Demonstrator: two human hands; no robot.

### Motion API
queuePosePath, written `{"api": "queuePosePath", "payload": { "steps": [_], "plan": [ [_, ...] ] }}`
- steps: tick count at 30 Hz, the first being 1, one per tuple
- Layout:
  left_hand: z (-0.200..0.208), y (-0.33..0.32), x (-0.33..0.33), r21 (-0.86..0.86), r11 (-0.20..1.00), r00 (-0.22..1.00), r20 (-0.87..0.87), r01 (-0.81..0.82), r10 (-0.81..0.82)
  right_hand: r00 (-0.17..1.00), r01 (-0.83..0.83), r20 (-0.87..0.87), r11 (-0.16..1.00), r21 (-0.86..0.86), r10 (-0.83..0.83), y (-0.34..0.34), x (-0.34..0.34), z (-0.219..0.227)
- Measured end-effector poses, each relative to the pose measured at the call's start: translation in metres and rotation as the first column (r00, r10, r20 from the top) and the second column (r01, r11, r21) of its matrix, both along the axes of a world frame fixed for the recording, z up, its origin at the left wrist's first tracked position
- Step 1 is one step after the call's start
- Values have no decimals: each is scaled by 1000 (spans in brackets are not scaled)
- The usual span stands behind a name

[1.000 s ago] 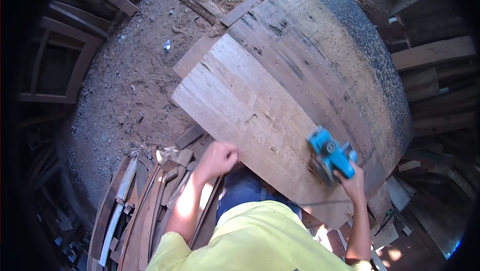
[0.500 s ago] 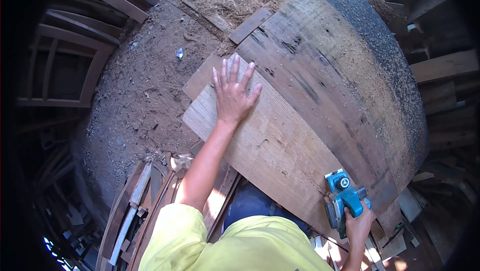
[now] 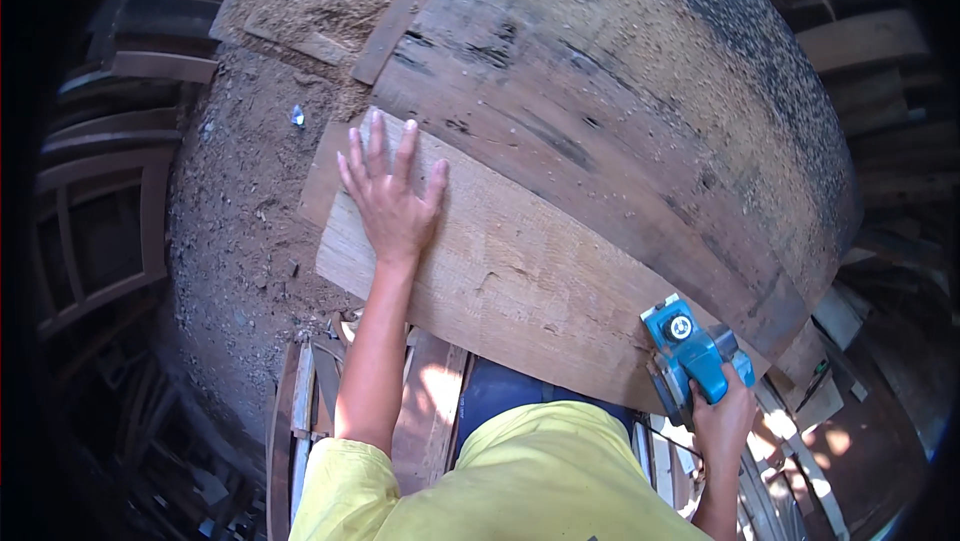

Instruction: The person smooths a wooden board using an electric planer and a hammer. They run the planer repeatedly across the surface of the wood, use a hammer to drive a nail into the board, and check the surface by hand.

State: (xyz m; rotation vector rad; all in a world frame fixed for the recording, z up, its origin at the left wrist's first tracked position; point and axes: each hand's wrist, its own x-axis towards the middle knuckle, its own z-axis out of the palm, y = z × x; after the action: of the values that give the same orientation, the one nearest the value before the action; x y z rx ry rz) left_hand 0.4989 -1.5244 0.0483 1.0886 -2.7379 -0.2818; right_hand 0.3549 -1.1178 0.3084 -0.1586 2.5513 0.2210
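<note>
A light brown wooden board [image 3: 520,271] lies across the workbench in front of me. My left hand [image 3: 395,206] rests flat near the board's far left end, its fingers spread and holding nothing. At the board's right end, a blue electric hand planer [image 3: 690,346] with a dark round knob sits on the wood. My right hand [image 3: 725,411] is wrapped round the planer's rear handle. Shallow rough marks show on the board's face between the two hands. The planer's underside is hidden.
Beyond the board stretches a worn wooden bench top [image 3: 600,131], strewn with shavings toward its dark far edge. A short wooden strip [image 3: 390,33] sits at its left end. Sandy ground [image 3: 235,221] lies to the left, with stacked frames [image 3: 105,226] past it. Timber pieces lean at the right.
The view has turned, so the board and bench appear shifted left and more level. My left hand keeps its place on the board; the planer stays near the right end in my right hand.
</note>
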Motion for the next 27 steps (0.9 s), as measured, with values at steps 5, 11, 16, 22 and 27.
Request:
{"api": "queuePosePath", "payload": {
  "steps": [5,11,16,22,27],
  "plan": [
    [0,0,-4,-57,998,999,46,30,-28,1000,22,6,999,-33,-22,14,5,-2],
    [-5,8,5,-50,964,965,1,262,-262,996,-29,80,995,-101,37,30,1,-4],
    [16,139,-23,67,842,839,68,535,-539,992,-44,107,979,-200,66,69,14,-8],
    [7,233,-30,21,927,922,96,375,-376,990,90,138,840,-535,-18,153,32,-45],
    [19,310,-49,-42,799,790,191,599,-582,982,158,184,751,-641,-49,223,33,-50]
  ]
}}
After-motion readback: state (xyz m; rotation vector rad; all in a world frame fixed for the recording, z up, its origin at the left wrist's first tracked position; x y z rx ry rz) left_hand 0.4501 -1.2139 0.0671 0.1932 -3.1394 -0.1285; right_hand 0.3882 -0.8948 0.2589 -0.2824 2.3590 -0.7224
